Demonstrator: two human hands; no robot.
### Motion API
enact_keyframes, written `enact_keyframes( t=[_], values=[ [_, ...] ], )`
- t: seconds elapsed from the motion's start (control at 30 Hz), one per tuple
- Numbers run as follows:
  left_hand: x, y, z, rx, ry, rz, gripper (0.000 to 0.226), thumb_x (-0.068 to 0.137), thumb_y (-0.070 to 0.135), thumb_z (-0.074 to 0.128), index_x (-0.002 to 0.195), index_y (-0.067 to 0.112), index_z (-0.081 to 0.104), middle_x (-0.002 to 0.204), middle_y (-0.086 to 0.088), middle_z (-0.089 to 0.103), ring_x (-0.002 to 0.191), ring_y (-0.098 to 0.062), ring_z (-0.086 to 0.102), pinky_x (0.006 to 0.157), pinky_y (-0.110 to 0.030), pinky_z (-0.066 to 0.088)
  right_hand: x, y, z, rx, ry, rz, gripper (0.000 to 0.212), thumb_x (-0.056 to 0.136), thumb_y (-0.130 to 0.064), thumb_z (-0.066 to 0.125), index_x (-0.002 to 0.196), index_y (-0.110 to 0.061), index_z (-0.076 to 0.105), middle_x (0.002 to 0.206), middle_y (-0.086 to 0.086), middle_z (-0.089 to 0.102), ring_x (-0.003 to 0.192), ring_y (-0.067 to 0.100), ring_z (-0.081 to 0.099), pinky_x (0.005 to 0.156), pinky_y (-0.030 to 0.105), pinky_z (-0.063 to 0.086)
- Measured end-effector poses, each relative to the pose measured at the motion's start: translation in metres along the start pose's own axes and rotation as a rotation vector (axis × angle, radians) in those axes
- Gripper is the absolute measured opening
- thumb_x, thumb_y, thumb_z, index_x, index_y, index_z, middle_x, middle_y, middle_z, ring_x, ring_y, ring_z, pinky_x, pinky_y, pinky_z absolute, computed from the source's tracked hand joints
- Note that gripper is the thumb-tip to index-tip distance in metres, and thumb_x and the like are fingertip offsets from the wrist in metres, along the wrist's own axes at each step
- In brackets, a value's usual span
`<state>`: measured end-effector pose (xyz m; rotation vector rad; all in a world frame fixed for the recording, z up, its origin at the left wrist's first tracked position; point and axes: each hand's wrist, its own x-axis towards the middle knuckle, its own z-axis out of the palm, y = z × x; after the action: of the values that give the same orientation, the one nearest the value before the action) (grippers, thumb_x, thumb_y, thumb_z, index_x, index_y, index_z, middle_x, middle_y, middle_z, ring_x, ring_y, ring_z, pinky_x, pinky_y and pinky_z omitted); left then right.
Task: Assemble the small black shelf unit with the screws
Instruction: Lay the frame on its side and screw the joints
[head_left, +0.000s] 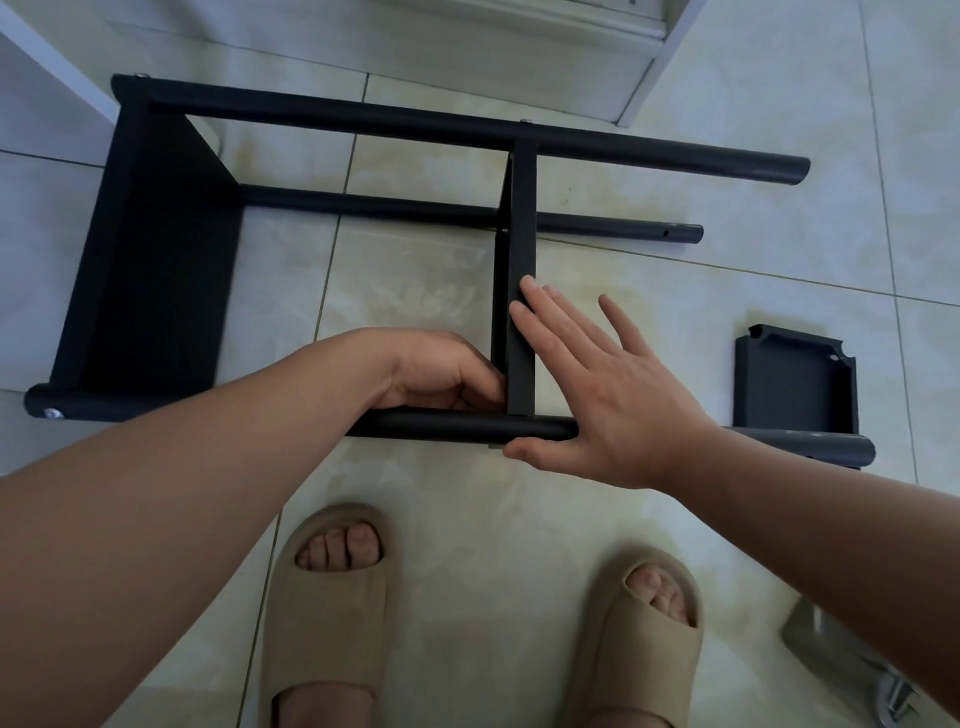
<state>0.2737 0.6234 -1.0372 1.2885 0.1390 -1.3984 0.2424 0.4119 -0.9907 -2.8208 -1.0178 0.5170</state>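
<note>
Lying sideways on floor (675, 322): unit (156, 270), probably so the joints face up for screwing. Crosswise in it: middle shelf (521, 234), butted on near pole (457, 427). Set aside at right, not yet fitted: spare shelf (795, 387). Pressing flat on middle shelf, fingers straight, thumb under near pole: right hand (618, 400), likely squaring it. Curled at that joint: left hand (436, 371); contents hidden. Already in near pole's left end: screw (52, 414).
</note>
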Motion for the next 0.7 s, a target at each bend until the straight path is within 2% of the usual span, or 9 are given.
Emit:
enact_keyframes(
  t=[0.17,0.23,0.4,0.53,0.63,0.7],
  values=[
    [0.003,-0.0014,0.0015,0.046,0.066,0.029,0.014,0.092,0.005,0.061,0.099,0.002,0.072,0.089,-0.012,0.075,0.078,-0.018,0.073,0.067,-0.023,0.056,0.0006,0.0008,0.0004,-0.006,-0.006,-0.037,0.105,0.085,-0.083,0.028,0.163,-0.017,0.002,0.169,-0.004,-0.012,0.156,0.012,-0.01,0.127,0.049,0.004],
    [0.0043,-0.0015,0.0007,0.045,0.058,0.03,0.013,0.092,0.003,0.06,0.099,0.001,0.071,0.088,-0.012,0.075,0.077,-0.018,0.073,0.067,-0.023,0.056,0.0006,0.001,0.0005,-0.015,-0.007,-0.042,0.105,0.086,-0.082,0.028,0.163,-0.015,0.002,0.169,-0.002,-0.012,0.156,0.013,-0.01,0.127,0.048,0.004],
    [0.0025,-0.0018,-0.0019,-0.003,0.006,0.028,0.017,0.092,-0.002,0.055,0.101,0.001,0.07,0.085,-0.012,0.074,0.077,-0.019,0.072,0.069,-0.024,0.057,0.0004,0.0007,0.0005,-0.038,-0.002,-0.043,0.105,0.087,-0.082,0.027,0.163,-0.014,0.002,0.17,-0.001,-0.011,0.156,0.014,-0.009,0.127,0.048,0.005],
    [0.0001,-0.0002,-0.0016,-0.006,-0.032,-0.006,0.023,0.093,0.003,0.054,0.11,0.001,0.069,0.094,-0.011,0.073,0.085,-0.019,0.071,0.079,-0.028,0.057,0.0005,0.0005,0.0011,-0.039,-0.005,-0.044,0.105,0.086,-0.082,0.027,0.163,-0.015,0.001,0.169,-0.002,-0.013,0.156,0.013,-0.01,0.127,0.048,0.004],
    [0.0018,-0.0003,0.0012,0.057,0.036,0.003,0.027,0.094,0.008,0.058,0.116,-0.004,0.067,0.099,-0.012,0.072,0.088,-0.02,0.069,0.086,-0.033,0.054,0.0006,0.001,0.001,-0.024,-0.001,-0.043,0.105,0.086,-0.082,0.028,0.163,-0.015,0.001,0.17,-0.002,-0.011,0.156,0.013,-0.01,0.127,0.049,0.005],
    [0.0036,-0.0006,0.0024,0.09,0.059,0.013,0.03,0.095,0.006,0.057,0.121,-0.008,0.061,0.099,-0.015,0.07,0.086,-0.021,0.069,0.085,-0.032,0.054,0.0004,0.001,0.0011,-0.017,0.004,-0.042,0.105,0.086,-0.082,0.028,0.163,-0.015,0.003,0.17,-0.003,-0.011,0.156,0.012,-0.009,0.127,0.049,0.005]
  ],
)
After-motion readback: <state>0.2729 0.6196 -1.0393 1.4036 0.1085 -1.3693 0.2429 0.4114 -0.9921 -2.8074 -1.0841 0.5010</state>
